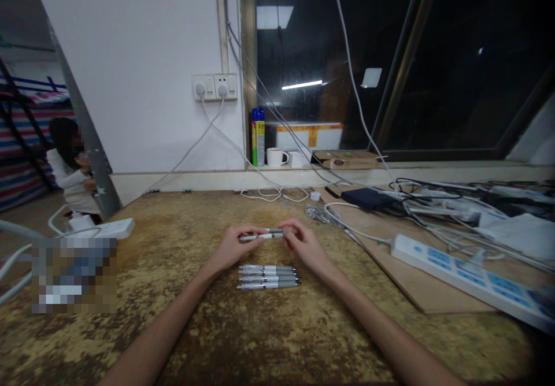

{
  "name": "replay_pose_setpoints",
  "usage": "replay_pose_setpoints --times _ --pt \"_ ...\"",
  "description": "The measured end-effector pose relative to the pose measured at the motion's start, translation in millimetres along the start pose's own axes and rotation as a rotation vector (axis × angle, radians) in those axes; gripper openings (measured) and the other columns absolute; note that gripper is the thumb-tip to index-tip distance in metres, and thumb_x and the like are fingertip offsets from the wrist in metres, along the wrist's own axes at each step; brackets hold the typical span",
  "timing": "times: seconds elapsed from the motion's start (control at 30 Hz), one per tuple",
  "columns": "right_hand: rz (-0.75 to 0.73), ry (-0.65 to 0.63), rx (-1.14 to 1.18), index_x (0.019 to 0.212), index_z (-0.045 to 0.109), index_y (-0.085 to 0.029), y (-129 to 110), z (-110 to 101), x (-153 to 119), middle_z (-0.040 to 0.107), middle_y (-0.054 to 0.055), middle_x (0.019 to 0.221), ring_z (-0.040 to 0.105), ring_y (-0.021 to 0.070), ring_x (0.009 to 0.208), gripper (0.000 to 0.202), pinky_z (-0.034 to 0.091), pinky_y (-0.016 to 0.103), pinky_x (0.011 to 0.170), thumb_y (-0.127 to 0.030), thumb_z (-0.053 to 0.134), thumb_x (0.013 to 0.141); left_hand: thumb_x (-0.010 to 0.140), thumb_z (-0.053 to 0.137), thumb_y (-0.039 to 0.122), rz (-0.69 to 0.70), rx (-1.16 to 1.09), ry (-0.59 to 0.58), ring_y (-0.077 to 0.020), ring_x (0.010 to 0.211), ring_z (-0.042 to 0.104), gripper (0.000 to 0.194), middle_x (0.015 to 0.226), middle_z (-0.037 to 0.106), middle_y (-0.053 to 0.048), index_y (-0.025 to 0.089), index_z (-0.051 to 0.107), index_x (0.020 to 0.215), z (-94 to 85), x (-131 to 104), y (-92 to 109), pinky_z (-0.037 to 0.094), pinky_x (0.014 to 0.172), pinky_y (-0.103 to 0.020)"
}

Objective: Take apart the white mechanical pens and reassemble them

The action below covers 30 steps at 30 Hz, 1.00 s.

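Note:
My left hand (234,246) is closed around the left part of a white and grey pen (272,236), held level just above the worn wooden table (208,340). Pinched fingers of my right hand (306,244) are at the pen's other end. A second grey length, perhaps another pen, shows right behind it; whether it is a separate one I cannot tell. Nearer to me, several similar pens (269,278) with clear left ends and grey grips lie side by side in a stack-like row on the table, touched by neither hand.
A white power strip (459,276) and a brown board (416,288) lie to the right under tangled cables (425,201). A dark flat case (368,198) sits behind. Along the sill stand a spray can (258,137) and a white mug (276,156). A person (71,166) is at far left.

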State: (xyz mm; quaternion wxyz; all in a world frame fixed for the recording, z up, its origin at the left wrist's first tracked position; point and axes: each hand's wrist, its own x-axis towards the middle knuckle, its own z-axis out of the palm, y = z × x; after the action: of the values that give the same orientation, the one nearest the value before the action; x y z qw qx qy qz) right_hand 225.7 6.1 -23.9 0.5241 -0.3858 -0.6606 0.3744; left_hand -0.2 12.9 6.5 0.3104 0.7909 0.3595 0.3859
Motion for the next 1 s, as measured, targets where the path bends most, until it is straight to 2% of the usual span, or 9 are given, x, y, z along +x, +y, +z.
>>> replay_pose_setpoints --times 0.1,0.23,0.33,0.47,0.63,0.83,1.0 --pt "0.032 -0.027 0.045 0.103 0.063 -0.019 -1.2 -0.3 -0.2 0.055 -0.003 0.059 0.048 0.0147 0.053 0.031 0.037 0.026 0.053 -0.044 0.046 0.094 0.089 0.067 0.035 0.002 -0.007 0.0 -0.0225 0.103 0.067 0.027 0.111 0.075 -0.008 0.019 0.078 0.107 0.4 0.1 0.2 0.047 0.094 -0.03" --pt "0.005 -0.004 0.025 0.104 0.064 -0.02 -2.5 -1.7 0.3 0.06 -0.001 0.07 0.053 0.015 0.062 0.027 0.039 0.026 0.058 -0.04 0.05 0.092 0.089 0.066 0.037 -0.011 -0.029 0.006 -0.023 0.105 0.067 0.029 0.113 0.074 -0.008 0.019 0.077 0.108 0.4 -0.1 -0.3 0.047 0.095 -0.03" --pt "-0.006 -0.003 0.025 0.105 0.063 -0.02 -1.0 -1.3 1.0 0.056 -0.003 0.065 0.05 0.0142 0.058 0.026 0.037 0.026 0.055 -0.039 0.053 0.09 0.089 0.067 0.036 -0.011 -0.022 0.012 -0.0227 0.105 0.067 0.028 0.113 0.075 -0.008 0.019 0.078 0.108 0.1 -0.1 0.4 0.047 0.095 -0.03" --pt "0.03 -0.029 0.052 0.103 0.063 -0.019 -1.2 -0.6 1.0 0.054 -0.004 0.059 0.048 0.0143 0.052 0.03 0.037 0.026 0.053 -0.043 0.047 0.093 0.088 0.068 0.034 -0.015 0.005 0.008 -0.0226 0.102 0.068 0.026 0.111 0.075 -0.008 0.02 0.078 0.107 -0.5 0.1 1.7 0.048 0.093 -0.03" --pt "-0.014 0.014 0.02 0.103 0.064 -0.02 -4.0 -2.7 0.4 0.059 -0.001 0.071 0.054 0.0155 0.066 0.024 0.04 0.026 0.062 -0.034 0.053 0.088 0.089 0.066 0.036 -0.012 0.006 0.018 -0.0228 0.103 0.068 0.027 0.112 0.075 -0.008 0.021 0.078 0.108 -0.3 0.2 0.8 0.048 0.093 -0.03" --pt "0.022 -0.039 0.039 0.104 0.062 -0.019 -2.7 -2.8 0.2 0.053 -0.004 0.061 0.048 0.0146 0.055 0.026 0.037 0.026 0.055 -0.037 0.048 0.091 0.089 0.066 0.036 0.003 -0.009 0.005 -0.0219 0.102 0.067 0.028 0.11 0.075 -0.008 0.019 0.078 0.107 0.3 0.3 0.0 0.047 0.094 -0.03" --pt "0.0 -0.036 -0.008 0.106 0.063 -0.02 -4.6 -1.8 -1.1 0.058 -0.002 0.075 0.054 0.0152 0.068 0.023 0.04 0.026 0.063 -0.032 0.054 0.087 0.089 0.065 0.041 -0.009 -0.022 0.015 -0.0234 0.103 0.067 0.032 0.112 0.075 -0.009 0.019 0.077 0.109 0.7 0.0 -1.8 0.049 0.093 -0.031"
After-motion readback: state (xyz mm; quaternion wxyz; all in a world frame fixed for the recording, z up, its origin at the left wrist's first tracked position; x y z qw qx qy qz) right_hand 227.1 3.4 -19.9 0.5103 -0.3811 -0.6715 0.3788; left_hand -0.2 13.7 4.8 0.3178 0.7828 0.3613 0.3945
